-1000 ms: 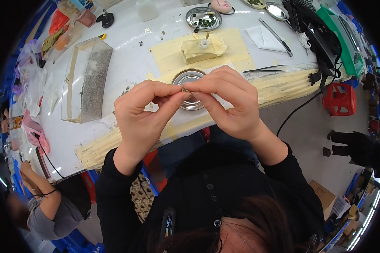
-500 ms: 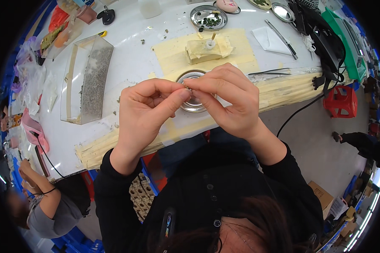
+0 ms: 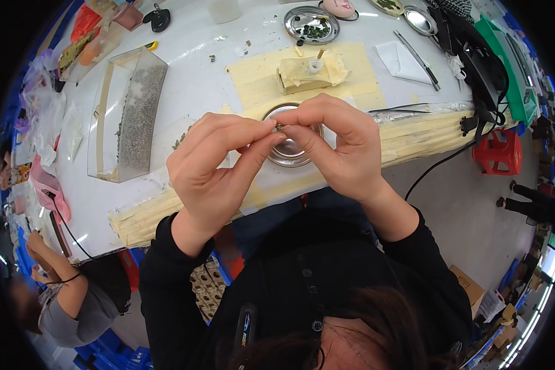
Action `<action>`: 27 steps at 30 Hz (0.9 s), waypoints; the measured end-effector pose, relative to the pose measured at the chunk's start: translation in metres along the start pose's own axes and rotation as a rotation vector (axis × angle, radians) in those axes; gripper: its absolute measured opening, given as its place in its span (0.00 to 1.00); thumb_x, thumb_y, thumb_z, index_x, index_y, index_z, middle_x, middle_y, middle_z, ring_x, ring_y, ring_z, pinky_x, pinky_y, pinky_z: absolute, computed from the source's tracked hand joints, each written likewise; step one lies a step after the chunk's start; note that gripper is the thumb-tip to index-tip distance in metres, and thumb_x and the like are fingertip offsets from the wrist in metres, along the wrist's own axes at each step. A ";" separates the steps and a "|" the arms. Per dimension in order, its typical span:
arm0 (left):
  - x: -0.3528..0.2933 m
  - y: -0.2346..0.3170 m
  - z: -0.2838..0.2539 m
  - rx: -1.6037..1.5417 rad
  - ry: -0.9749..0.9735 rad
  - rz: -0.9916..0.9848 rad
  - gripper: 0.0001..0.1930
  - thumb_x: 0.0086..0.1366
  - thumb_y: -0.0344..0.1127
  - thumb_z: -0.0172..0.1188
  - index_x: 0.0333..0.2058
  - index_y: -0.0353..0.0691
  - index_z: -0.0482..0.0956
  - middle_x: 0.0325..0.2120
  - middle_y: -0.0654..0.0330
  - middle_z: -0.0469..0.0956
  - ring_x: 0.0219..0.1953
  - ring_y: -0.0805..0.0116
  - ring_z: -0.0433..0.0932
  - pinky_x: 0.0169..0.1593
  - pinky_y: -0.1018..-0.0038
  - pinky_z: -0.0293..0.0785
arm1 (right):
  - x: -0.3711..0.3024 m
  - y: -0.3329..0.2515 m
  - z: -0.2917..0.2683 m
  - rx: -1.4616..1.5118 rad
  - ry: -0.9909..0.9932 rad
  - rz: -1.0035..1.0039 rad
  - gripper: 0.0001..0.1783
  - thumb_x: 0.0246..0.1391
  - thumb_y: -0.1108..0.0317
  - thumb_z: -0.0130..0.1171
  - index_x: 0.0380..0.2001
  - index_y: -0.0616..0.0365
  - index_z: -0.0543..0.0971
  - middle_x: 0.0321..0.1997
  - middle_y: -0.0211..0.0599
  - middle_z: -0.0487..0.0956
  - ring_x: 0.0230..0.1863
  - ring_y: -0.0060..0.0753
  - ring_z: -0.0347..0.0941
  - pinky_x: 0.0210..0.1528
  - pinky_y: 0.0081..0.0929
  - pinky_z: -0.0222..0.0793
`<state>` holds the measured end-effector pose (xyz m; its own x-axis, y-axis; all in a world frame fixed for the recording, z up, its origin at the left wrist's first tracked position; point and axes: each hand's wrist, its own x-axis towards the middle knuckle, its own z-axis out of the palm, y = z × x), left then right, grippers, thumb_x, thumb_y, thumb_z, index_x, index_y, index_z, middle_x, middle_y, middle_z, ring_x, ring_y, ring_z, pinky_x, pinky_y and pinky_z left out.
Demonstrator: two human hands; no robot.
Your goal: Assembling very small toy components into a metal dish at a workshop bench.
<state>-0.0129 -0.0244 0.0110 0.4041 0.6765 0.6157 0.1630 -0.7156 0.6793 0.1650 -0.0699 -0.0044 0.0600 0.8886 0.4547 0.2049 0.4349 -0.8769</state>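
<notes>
My left hand (image 3: pixel 219 157) and my right hand (image 3: pixel 339 145) meet at the fingertips, each in a pinch. A tiny greenish piece (image 3: pixel 279 127) shows between them, too small to name. Beneath the fingertips lies a round shiny metal dish (image 3: pixel 290 154), partly covered by the hands. Just beyond it, a block wrapped in yellowish tape (image 3: pixel 296 79) carries a small white cup-like piece (image 3: pixel 316 66) with a short stick standing in it. Farther back, a metal plate (image 3: pixel 299 36) holds several small dark green pieces.
At left stands a clear box (image 3: pixel 143 117) of grey granules. A pen-like tool (image 3: pixel 416 60) lies across white paper (image 3: pixel 398 61) at right. A black bag (image 3: pixel 481 68) and green tray (image 3: pixel 512 74) sit beyond. A co-worker (image 3: pixel 83 302) sits at lower left; a red stool (image 3: pixel 498 151) stands right.
The fingers of my left hand have straightened somewhat and that hand has turned, while both keep their pinch together. The view has shifted slightly. A person at far right has moved.
</notes>
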 end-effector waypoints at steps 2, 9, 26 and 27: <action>-0.001 0.000 0.001 -0.002 0.012 -0.010 0.09 0.51 0.21 0.71 0.33 0.33 0.83 0.26 0.58 0.81 0.25 0.74 0.76 0.30 0.80 0.71 | -0.001 0.001 0.001 0.012 0.017 -0.014 0.08 0.51 0.77 0.64 0.37 0.60 0.84 0.29 0.34 0.81 0.25 0.21 0.74 0.26 0.16 0.69; -0.004 -0.003 0.003 -0.227 -0.013 -0.212 0.08 0.53 0.21 0.69 0.33 0.32 0.83 0.27 0.58 0.81 0.26 0.76 0.75 0.31 0.81 0.70 | -0.002 0.001 0.000 -0.058 0.027 -0.036 0.09 0.51 0.78 0.64 0.37 0.61 0.84 0.30 0.34 0.81 0.28 0.21 0.74 0.28 0.17 0.68; -0.005 -0.003 0.004 -0.184 -0.025 -0.172 0.08 0.53 0.20 0.69 0.34 0.33 0.83 0.28 0.59 0.81 0.27 0.75 0.76 0.31 0.80 0.71 | -0.007 -0.002 -0.003 -0.043 -0.013 0.038 0.04 0.54 0.78 0.62 0.34 0.64 0.81 0.32 0.34 0.80 0.33 0.21 0.73 0.37 0.19 0.67; -0.004 -0.003 0.004 -0.169 -0.023 -0.155 0.08 0.53 0.20 0.69 0.34 0.33 0.83 0.28 0.59 0.81 0.27 0.75 0.76 0.31 0.80 0.71 | -0.007 -0.002 -0.003 -0.035 -0.018 0.041 0.04 0.54 0.78 0.61 0.34 0.65 0.80 0.32 0.34 0.80 0.33 0.21 0.73 0.37 0.19 0.67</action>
<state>-0.0116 -0.0262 0.0049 0.4063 0.7709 0.4906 0.0724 -0.5624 0.8237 0.1671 -0.0770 -0.0052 0.0513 0.9080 0.4158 0.2364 0.3934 -0.8884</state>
